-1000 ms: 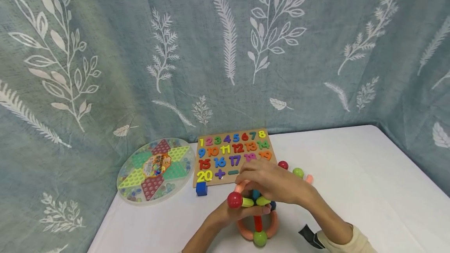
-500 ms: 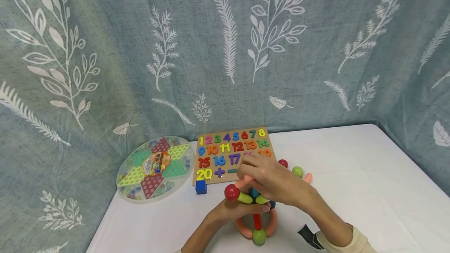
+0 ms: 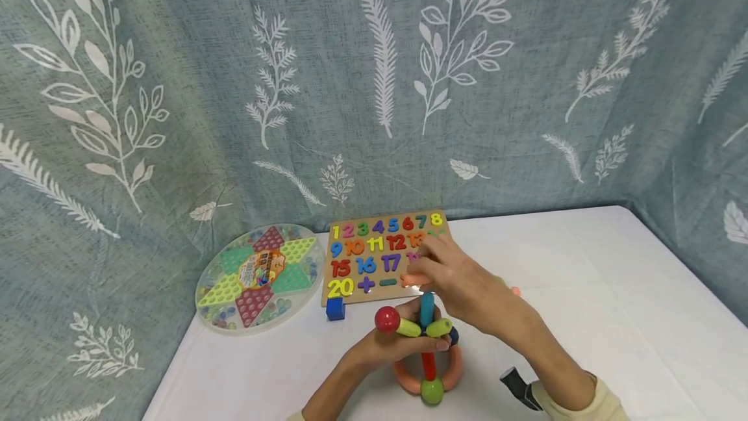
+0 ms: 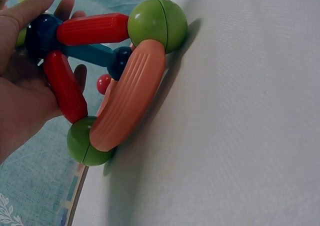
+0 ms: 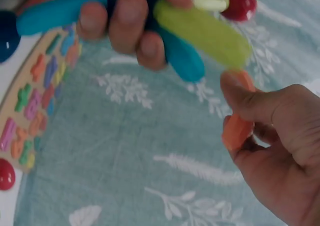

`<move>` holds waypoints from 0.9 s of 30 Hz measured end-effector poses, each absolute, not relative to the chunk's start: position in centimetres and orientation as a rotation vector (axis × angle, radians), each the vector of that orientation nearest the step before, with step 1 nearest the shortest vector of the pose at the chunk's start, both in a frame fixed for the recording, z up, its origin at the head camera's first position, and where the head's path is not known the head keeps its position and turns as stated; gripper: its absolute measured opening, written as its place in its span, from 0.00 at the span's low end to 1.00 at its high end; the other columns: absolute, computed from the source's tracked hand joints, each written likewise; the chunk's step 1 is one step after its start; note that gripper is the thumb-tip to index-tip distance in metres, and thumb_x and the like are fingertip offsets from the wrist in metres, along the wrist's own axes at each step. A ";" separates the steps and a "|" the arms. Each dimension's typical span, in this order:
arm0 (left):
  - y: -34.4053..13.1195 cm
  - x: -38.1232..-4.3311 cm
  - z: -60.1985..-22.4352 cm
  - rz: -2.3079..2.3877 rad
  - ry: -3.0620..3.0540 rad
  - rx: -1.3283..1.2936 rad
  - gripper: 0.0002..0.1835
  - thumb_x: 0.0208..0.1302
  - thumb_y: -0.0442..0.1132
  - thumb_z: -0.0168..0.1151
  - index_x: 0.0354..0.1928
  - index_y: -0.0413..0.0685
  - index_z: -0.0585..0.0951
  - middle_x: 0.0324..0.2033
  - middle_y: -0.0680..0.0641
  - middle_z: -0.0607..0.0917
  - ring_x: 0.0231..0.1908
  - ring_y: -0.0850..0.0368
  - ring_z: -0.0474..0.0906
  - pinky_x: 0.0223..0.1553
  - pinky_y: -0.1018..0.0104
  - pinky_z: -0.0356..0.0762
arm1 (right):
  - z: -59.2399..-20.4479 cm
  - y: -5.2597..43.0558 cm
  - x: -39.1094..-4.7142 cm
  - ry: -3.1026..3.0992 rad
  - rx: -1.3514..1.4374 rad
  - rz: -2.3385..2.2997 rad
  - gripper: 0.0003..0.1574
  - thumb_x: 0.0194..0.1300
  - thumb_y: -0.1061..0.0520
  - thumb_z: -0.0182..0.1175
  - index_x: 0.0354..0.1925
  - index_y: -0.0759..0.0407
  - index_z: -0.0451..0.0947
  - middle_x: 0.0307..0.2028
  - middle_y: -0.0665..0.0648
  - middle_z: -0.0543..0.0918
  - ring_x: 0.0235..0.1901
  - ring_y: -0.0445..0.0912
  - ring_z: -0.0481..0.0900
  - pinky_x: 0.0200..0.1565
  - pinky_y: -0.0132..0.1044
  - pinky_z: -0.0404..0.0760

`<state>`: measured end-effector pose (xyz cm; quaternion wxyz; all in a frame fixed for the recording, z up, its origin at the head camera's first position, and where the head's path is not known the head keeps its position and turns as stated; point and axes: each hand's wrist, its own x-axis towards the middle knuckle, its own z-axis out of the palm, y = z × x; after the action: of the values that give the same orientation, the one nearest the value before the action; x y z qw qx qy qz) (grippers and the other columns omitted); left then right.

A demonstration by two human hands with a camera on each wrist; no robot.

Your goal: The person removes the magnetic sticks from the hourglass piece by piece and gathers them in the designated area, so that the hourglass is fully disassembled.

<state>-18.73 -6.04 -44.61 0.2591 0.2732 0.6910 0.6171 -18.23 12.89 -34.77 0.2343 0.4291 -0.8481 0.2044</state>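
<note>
My left hand [image 3: 386,346] holds a magnetic ball-and-stick frame around its dark blue ball [image 4: 44,36]. Below the hand, red sticks [image 3: 429,366] run down to green balls [image 3: 432,390], joined by curved salmon sticks [image 4: 132,93] at the base on the table. On top, a blue stick [image 3: 427,309] and two lime sticks [image 3: 439,327] point outward, one tipped with a red ball [image 3: 387,319]. My right hand [image 3: 467,281] pinches an orange stick [image 5: 238,131] between thumb and fingers. In the head view this stick is apart from the frame, above it.
Behind the frame lies a wooden number puzzle board [image 3: 382,293]. A blue cube [image 3: 336,309] sits at its front left corner, with a round Chinese checkers board [image 3: 257,271] farther left. A salmon piece [image 3: 515,291] shows past my right wrist. A patterned curtain [image 3: 374,83] hangs behind the table.
My right hand has lifted the orange stick away from beside the frame's red ball, up and slightly right. My left hand keeps its grip on the frame, nearly still.
</note>
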 end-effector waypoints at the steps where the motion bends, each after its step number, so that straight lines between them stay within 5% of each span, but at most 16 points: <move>1: -6.0 -18.7 -44.6 1.677 1.869 0.744 0.18 0.70 0.42 0.69 0.49 0.37 0.74 0.42 0.29 0.82 0.40 0.65 0.81 0.58 0.72 0.79 | -34.6 13.3 -18.3 -2.326 1.162 0.578 0.19 0.57 0.68 0.76 0.46 0.56 0.85 0.44 0.50 0.77 0.49 0.43 0.73 0.47 0.31 0.84; 8: -5.9 -18.8 -44.4 1.670 1.861 0.694 0.16 0.70 0.39 0.70 0.49 0.39 0.74 0.48 0.26 0.85 0.41 0.65 0.84 0.56 0.74 0.81 | -33.3 16.0 -18.9 -2.387 1.053 0.609 0.17 0.65 0.64 0.71 0.51 0.54 0.81 0.42 0.48 0.85 0.41 0.40 0.81 0.49 0.39 0.84; 17: -5.8 -18.4 -44.5 1.675 1.860 0.656 0.14 0.70 0.38 0.69 0.47 0.41 0.73 0.50 0.28 0.87 0.44 0.64 0.87 0.58 0.72 0.82 | -33.2 19.3 -19.7 -2.673 0.972 0.767 0.15 0.83 0.56 0.48 0.60 0.54 0.77 0.41 0.45 0.77 0.43 0.39 0.70 0.47 0.35 0.78; 27: -5.7 -18.5 -44.3 1.648 1.912 0.626 0.16 0.69 0.40 0.71 0.49 0.43 0.75 0.49 0.34 0.89 0.47 0.61 0.88 0.59 0.72 0.82 | -33.8 22.7 -22.1 -2.859 0.958 0.692 0.14 0.63 0.68 0.70 0.48 0.60 0.84 0.41 0.52 0.89 0.39 0.40 0.83 0.41 0.35 0.85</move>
<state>-18.55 -5.73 -44.33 0.2673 0.2319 0.7085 0.6106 -22.12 22.70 -33.80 0.0239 0.3096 -0.9239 0.2236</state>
